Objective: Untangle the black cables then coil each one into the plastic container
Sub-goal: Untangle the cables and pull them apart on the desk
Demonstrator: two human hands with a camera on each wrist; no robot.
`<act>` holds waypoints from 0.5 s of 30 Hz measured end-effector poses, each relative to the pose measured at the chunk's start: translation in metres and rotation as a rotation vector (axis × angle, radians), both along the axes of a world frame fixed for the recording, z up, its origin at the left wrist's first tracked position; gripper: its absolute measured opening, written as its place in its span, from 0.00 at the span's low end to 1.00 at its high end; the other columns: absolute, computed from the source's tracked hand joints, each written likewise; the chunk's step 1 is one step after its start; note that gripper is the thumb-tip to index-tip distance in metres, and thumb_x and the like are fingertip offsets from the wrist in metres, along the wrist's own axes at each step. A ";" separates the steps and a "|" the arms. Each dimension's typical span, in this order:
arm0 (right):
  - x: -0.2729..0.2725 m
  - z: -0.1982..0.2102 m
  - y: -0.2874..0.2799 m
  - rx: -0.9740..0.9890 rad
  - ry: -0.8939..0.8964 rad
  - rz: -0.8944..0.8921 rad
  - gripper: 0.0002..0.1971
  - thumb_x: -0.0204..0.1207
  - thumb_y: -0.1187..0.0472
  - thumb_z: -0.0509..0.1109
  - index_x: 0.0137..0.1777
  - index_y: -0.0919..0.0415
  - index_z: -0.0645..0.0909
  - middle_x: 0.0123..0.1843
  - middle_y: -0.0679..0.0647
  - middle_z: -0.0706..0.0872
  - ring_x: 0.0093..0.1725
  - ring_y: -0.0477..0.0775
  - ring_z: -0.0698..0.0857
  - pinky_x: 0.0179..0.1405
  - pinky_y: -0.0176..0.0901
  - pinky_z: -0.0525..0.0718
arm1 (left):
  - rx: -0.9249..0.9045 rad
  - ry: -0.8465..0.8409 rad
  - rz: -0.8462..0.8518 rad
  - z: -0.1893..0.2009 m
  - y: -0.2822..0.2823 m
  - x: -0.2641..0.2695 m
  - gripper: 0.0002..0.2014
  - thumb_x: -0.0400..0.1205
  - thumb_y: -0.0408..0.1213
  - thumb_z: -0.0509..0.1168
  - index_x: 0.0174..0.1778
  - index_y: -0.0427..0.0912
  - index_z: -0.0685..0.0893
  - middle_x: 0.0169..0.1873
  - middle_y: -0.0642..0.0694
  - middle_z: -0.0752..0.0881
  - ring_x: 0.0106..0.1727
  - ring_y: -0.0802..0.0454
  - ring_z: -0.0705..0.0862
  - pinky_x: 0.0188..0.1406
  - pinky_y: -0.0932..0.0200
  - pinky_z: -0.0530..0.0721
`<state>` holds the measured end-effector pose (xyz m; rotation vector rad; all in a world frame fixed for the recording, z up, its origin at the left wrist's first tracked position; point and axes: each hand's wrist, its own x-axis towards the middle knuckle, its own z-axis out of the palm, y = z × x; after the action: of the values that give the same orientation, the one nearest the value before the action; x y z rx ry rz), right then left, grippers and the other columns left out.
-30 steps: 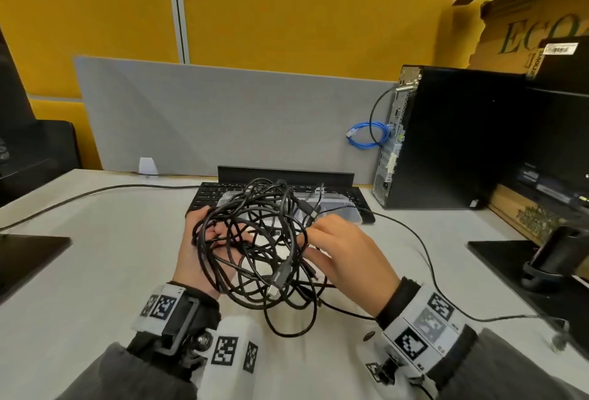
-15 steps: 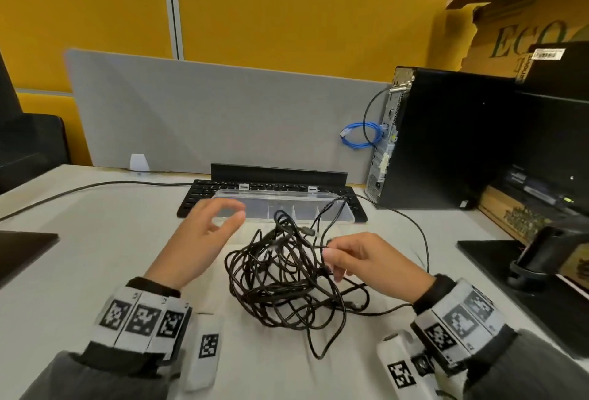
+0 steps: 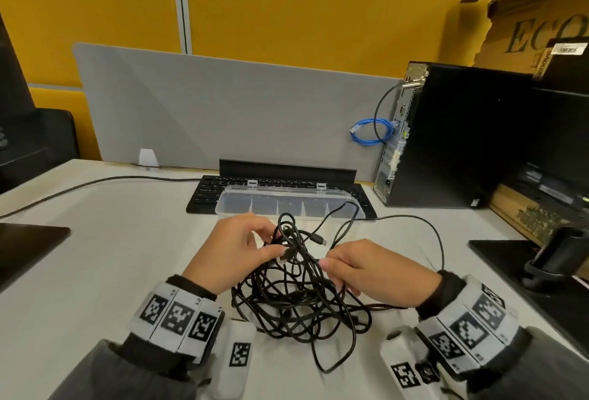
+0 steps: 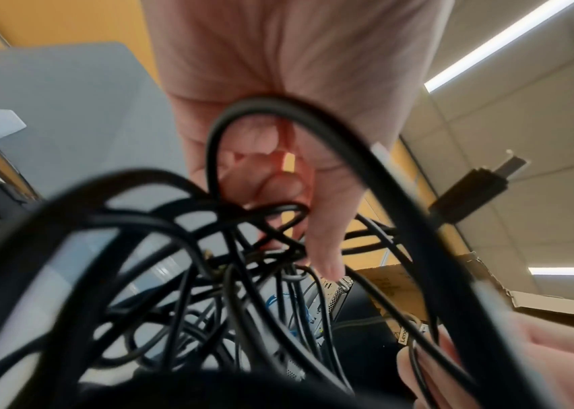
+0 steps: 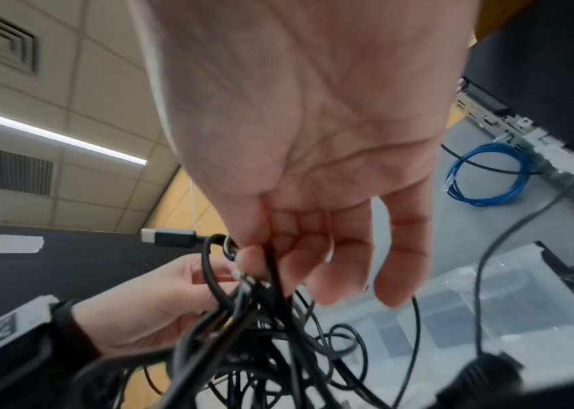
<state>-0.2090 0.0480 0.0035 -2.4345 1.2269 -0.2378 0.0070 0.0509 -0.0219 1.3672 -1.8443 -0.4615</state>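
Closest to you, the black cables (image 3: pixel 296 301) lie as one loose knot of thin loops on the white desk (image 3: pixel 105 265), between your wrists, with one loop hanging toward the near desk edge. Your left hand (image 3: pixel 232 253) pinches strands at the top of the knot between thumb and fingers. Your right hand (image 3: pixel 373 275) pinches a strand on the knot's right side, the other fingers curled. A plug (image 3: pixel 320 241) sticks out above the knot. Behind it, the clear plastic container (image 3: pixel 287 205) stands open on the keyboard (image 3: pixel 204 195). Bare desk lies to the left; a computer tower (image 3: pixel 459 135) bounds the right.
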 end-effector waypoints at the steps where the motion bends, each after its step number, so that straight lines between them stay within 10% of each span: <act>1: 0.000 0.002 0.001 0.008 0.004 -0.007 0.20 0.84 0.49 0.54 0.32 0.53 0.76 0.29 0.45 0.77 0.29 0.42 0.75 0.42 0.40 0.80 | -0.009 0.005 0.007 0.000 0.000 0.000 0.07 0.72 0.42 0.74 0.34 0.60 0.84 0.39 0.55 0.86 0.30 0.59 0.78 0.34 0.73 0.75; 7: -0.008 0.013 0.000 0.060 0.050 -0.066 0.16 0.83 0.50 0.57 0.38 0.51 0.80 0.28 0.42 0.81 0.28 0.39 0.79 0.40 0.34 0.80 | -0.056 0.041 0.009 -0.001 0.000 0.004 0.06 0.75 0.45 0.71 0.35 0.50 0.88 0.33 0.55 0.87 0.40 0.62 0.82 0.36 0.74 0.74; 11: 0.005 0.029 0.021 -0.390 -0.141 -0.154 0.14 0.79 0.42 0.53 0.55 0.44 0.75 0.45 0.39 0.81 0.40 0.38 0.79 0.38 0.30 0.77 | -0.109 0.065 0.016 0.004 0.004 0.001 0.09 0.79 0.45 0.66 0.33 0.49 0.84 0.27 0.55 0.86 0.32 0.64 0.82 0.32 0.73 0.75; 15: 0.034 0.029 0.028 -0.342 -0.131 0.055 0.25 0.77 0.43 0.62 0.73 0.44 0.65 0.67 0.38 0.75 0.66 0.36 0.70 0.64 0.35 0.73 | 0.006 0.172 -0.194 0.010 0.009 -0.004 0.07 0.78 0.41 0.68 0.36 0.48 0.87 0.28 0.53 0.86 0.29 0.62 0.81 0.32 0.72 0.75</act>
<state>-0.1755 0.0763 0.0323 -2.6828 1.1375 -0.6270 0.0035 0.0600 -0.0121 1.1198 -1.8405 -0.6643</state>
